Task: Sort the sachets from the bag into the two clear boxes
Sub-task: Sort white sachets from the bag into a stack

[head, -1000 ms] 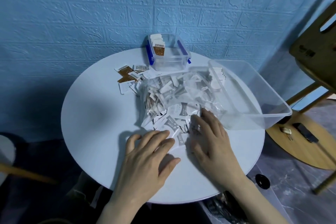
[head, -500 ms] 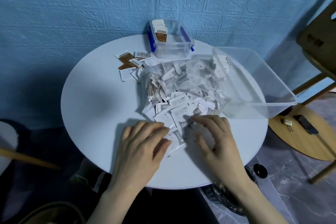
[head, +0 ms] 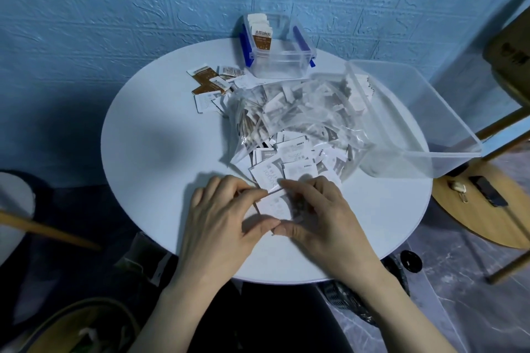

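A white sachet (head: 274, 205) is held between both hands at the near edge of the round table (head: 160, 152). It is pinched by the left hand (head: 226, 221) along its left side, fingers curled onto the top corner and thumb at the bottom. The right hand (head: 318, 215) is curled around the right side, thumb tip meeting the left thumb below the sachet. Just beyond the fingertips, loose white sachets (head: 292, 160) are spilled from the mouth of the clear bag (head: 292, 114), which is lying on its side and stuffed with more packets. Further out, beyond the bag, the small clear box (head: 279, 61) with blue clips is seen, brown-and-white sachets (head: 262, 37) stood upright at its left end. To the right of the hands and beyond them, the large clear box (head: 430, 135) is tilted against the bag. A few brown sachets (head: 209, 82) are scattered left of the bag.
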A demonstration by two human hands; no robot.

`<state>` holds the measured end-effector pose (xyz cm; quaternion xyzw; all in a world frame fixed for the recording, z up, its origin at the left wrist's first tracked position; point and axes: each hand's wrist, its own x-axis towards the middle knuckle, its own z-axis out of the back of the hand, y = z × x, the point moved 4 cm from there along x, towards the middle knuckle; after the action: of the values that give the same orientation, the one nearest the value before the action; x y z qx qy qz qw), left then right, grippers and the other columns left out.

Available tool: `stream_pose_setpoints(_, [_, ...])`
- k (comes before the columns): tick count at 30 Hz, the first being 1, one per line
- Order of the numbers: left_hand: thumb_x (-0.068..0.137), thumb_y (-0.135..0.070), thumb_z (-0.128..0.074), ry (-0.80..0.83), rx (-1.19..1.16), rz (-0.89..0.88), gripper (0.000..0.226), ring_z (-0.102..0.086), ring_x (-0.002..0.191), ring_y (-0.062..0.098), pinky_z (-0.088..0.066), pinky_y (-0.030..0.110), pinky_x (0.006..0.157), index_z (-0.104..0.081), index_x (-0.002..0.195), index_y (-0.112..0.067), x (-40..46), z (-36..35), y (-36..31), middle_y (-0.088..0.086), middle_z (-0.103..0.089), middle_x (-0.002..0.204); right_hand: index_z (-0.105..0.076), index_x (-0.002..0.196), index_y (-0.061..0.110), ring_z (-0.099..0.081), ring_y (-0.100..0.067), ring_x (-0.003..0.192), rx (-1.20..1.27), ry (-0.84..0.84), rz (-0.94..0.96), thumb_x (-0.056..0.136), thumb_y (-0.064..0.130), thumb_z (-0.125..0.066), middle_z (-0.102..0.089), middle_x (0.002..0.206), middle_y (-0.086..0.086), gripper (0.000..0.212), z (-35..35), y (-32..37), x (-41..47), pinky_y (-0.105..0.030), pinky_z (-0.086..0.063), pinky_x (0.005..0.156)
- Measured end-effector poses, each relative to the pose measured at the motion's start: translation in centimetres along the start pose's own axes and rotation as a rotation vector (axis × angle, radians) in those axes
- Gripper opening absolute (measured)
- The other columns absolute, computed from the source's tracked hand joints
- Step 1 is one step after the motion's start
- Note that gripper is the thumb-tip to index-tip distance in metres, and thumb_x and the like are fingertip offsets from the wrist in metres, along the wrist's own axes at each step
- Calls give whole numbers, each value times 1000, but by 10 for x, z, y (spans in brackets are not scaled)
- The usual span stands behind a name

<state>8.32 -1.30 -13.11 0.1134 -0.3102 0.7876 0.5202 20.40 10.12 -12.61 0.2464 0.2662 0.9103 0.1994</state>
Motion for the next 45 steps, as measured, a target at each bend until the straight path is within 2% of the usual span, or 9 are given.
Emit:
stream_pose_setpoints(8, [71,-59,-57,18,-94,24,40,-47,93,13,-27,26,79,-67,93,-26,3,-1,2,-13,-58,91,-62,120,24,-43,0,83,72,4,-35,71,56,-69,-47,86,16,59,0,1,2,-13,-37,73])
stream_pose_setpoints(13, [66,-35,-75,6,-387,185,27,-53,81,-2,-34,14,82,-66,90,-29,0,1,1,-24,-56,77,-59,113,28,-47,-1,85,98,-39,-50,72,44,-76,-50,86,17,47,4,5,-2,-17,-39,71])
stream_pose_setpoints(18, [71,-11,-83,-51,-695,394,29,-54,67,-1,-40,9,64,-70,86,-32,-9,0,-7,-17,-62,76,-53,131,27,-50,-3,90,34,9,-68,70,72,-59,-53,96,17,76,3,22,-14,-19,-43,77])
stream_pose_setpoints(25, [79,-38,-68,-1,-803,294,26,-65,85,4,-44,11,78,-71,103,-29,-13,1,-21,-15,-68,89,-53,133,25,-51,-5,81,-163,-93,-116,82,53,-47,-55,93,16,59,0,31,-29,-19,-44,63])
stream_pose_setpoints(31, [82,-29,-70,40,-810,254,29,-66,85,0,-44,10,81,-68,110,-36,-13,-2,-20,-17,-71,93,-65,88,25,-46,-4,57,177,-222,-316,88,28,-59,-55,63,12,7,10,13,-32,-22,-38,54])
stream_pose_setpoints(34, [79,-23,-69,0,-826,320,30,-65,84,0,-44,10,78,-67,105,-39,-12,-3,-19,-19,-70,90,-65,81,15,-47,-7,52,613,-255,-461,87,5,-67,-62,62,0,12,16,5,-27,-17,-39,53])
stream_pose_setpoints(37, [76,-24,-69,-19,-858,368,35,-63,79,0,-46,12,75,-63,106,-41,-9,-5,-18,-20,-70,87,-64,85,7,-38,-10,42,823,-234,-508,81,2,-69,-51,53,0,9,19,1,-23,-14,-33,44])
stream_pose_setpoints(42, [69,-39,-76,40,-1011,439,36,-67,80,27,-51,48,80,-69,104,-41,-9,-12,-14,0,-74,88,-64,83,3,-41,-6,44,862,-135,-471,74,8,-72,-52,50,5,13,13,9,-24,-12,-35,47])
stream_pose_setpoints(45, [70,-28,-80,34,-1025,479,31,-67,78,29,-52,42,78,-72,99,-32,-9,-12,-7,2,-75,86,-68,80,17,-46,-6,54,695,-177,-449,72,18,-77,-60,61,5,12,14,5,-25,-16,-39,58])
